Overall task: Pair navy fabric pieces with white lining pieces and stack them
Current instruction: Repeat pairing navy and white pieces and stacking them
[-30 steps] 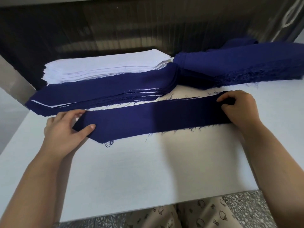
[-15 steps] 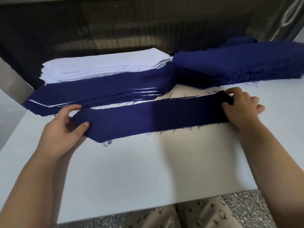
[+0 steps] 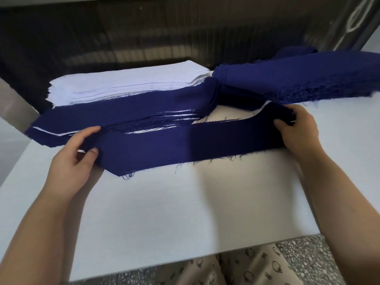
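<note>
Surface: white table (image 3: 185, 212), flat and matte, takes most of the view; near edge runs along the bottom.
Background: dark ribbed panel (image 3: 144, 33), stands behind the far side of the table.
Held piece: navy strip (image 3: 185, 145), long and narrow, stretched between both hands across the middle of the table, just in front of the paired stack (image 3: 123, 112); left end cut to a slanted point, lower long edge frayed with loose threads.
Lining: white lining piece (image 3: 81, 151), seen only as a thin sliver under the left end of the navy strip.
Grip, left: left hand (image 3: 74, 159) grips the left end, thumb on top, fingers curled below.
Grip, right: right hand (image 3: 298, 130) pinches the right end, thumb in front, fingers folded over the far edge.
Behind: paired stack shows navy layers with white edges between; white lining stack (image 3: 127, 83) lies behind it at the far left.
Right side: navy pile (image 3: 298, 79), thick, with a fuzzy frayed edge, near the right hand.
Hard to tell: most of the lining under the strip covered; right part of the navy pile cut off by the frame; cannot say whether the middle of the strip touches the table.
</note>
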Demonstrator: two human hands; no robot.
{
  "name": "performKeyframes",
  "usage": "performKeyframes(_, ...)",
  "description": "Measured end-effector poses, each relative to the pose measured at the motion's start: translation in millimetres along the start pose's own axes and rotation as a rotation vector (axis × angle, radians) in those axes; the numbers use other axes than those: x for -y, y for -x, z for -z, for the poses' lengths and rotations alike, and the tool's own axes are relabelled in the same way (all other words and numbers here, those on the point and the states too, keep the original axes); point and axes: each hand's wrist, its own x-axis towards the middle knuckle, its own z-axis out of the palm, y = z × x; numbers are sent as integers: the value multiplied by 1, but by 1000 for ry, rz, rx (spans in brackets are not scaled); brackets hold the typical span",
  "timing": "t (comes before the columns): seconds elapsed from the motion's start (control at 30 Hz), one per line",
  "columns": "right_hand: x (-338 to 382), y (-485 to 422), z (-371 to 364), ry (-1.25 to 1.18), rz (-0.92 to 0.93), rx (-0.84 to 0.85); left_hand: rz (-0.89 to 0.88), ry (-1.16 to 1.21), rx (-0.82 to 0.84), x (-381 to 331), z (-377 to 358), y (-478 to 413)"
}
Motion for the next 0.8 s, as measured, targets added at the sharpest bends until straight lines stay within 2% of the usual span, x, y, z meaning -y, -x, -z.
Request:
performKeyframes(0.17,-1,2,1,40,36,22,-1,-32,17,1,0,0)
performKeyframes(0.4,-6,-4,8,118,63,-57,23,-22,8,0,-1,-1)
performKeyframes(0.8,-8,-11,3,-64,71,-175,40,-44,-26,7,-1,-3)
